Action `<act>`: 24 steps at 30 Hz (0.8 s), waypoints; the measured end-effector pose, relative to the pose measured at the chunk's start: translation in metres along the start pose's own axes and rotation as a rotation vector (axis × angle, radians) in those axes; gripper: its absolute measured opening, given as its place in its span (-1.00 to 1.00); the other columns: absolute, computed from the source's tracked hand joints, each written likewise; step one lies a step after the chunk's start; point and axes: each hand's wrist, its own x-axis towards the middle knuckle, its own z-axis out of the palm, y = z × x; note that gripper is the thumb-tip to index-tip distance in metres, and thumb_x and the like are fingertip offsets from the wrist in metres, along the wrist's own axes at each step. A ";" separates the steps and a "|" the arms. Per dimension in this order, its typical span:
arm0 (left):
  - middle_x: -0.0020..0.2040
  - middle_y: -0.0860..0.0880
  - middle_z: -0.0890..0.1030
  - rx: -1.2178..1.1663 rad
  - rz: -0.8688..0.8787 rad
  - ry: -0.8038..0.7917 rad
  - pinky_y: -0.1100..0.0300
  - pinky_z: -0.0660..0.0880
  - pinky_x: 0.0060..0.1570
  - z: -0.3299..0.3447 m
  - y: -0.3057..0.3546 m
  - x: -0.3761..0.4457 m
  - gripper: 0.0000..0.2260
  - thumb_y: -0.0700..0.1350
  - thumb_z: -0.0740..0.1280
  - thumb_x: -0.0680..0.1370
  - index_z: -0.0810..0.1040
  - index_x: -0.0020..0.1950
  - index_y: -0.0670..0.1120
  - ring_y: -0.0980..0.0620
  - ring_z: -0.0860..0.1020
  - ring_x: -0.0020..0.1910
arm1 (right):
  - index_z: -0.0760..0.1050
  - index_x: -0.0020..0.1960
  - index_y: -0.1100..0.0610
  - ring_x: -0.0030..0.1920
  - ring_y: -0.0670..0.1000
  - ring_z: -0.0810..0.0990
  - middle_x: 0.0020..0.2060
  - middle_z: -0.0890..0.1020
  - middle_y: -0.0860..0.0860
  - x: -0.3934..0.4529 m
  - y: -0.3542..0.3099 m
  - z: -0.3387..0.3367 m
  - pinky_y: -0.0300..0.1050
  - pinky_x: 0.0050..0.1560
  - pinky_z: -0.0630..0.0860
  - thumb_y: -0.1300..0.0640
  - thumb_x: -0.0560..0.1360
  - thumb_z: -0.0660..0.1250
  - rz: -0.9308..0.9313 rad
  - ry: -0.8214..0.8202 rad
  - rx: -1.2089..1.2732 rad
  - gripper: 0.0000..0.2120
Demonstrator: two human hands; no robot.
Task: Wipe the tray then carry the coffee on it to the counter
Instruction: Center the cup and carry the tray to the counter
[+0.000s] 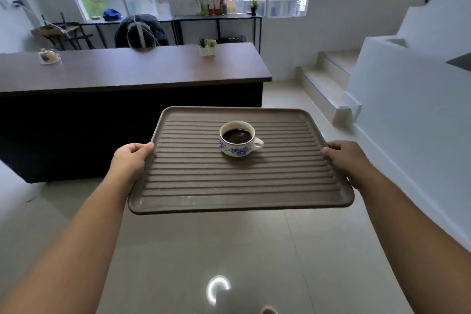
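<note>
A brown ribbed tray [229, 186] is held level in the air over the tiled floor. My left hand [131, 158] grips its left rim and my right hand [348, 158] grips its right rim. On the tray, right of its middle toward the far side, stands a white cup with blue flowers [238, 139], full of dark coffee, handle pointing right. The dark wooden counter [132, 69] lies ahead and to the left, a little beyond the tray's far edge.
On the counter sit two small potted plants [207, 47] and a small clear dish [48, 56]. A person sits behind the counter [141, 32]. White steps [328, 76] rise at the right beside a white wall. Bottles [220, 4] stand on a far shelf.
</note>
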 end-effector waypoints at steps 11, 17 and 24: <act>-0.16 -0.06 0.62 0.057 0.020 0.152 0.19 0.44 -0.25 0.058 0.050 0.148 -0.77 -0.04 0.40 0.53 0.60 0.01 -0.21 0.04 0.54 -0.21 | 0.63 0.00 0.11 -0.09 0.09 0.61 -0.17 0.64 0.03 0.218 -0.073 0.048 -0.09 -0.04 0.48 0.21 0.51 0.26 -0.147 -0.102 -0.065 -0.81; -0.15 -0.09 0.63 0.055 0.032 0.180 0.13 0.50 -0.16 0.072 0.056 0.257 -0.80 -0.06 0.42 0.51 0.60 -0.02 -0.19 -0.04 0.57 -0.17 | 0.62 0.01 0.12 -0.14 0.02 0.59 -0.15 0.64 0.03 0.314 -0.106 0.099 -0.20 -0.22 0.43 0.21 0.51 0.26 -0.169 -0.121 -0.045 -0.82; -0.12 -0.11 0.65 0.108 0.039 0.174 0.14 0.47 -0.17 0.090 0.064 0.397 -0.84 -0.08 0.42 0.50 0.61 -0.04 -0.17 -0.02 0.56 -0.18 | 0.63 0.06 0.16 -0.02 0.10 0.58 -0.10 0.63 0.06 0.417 -0.142 0.162 0.01 0.12 0.48 0.21 0.51 0.27 -0.155 -0.064 -0.070 -0.79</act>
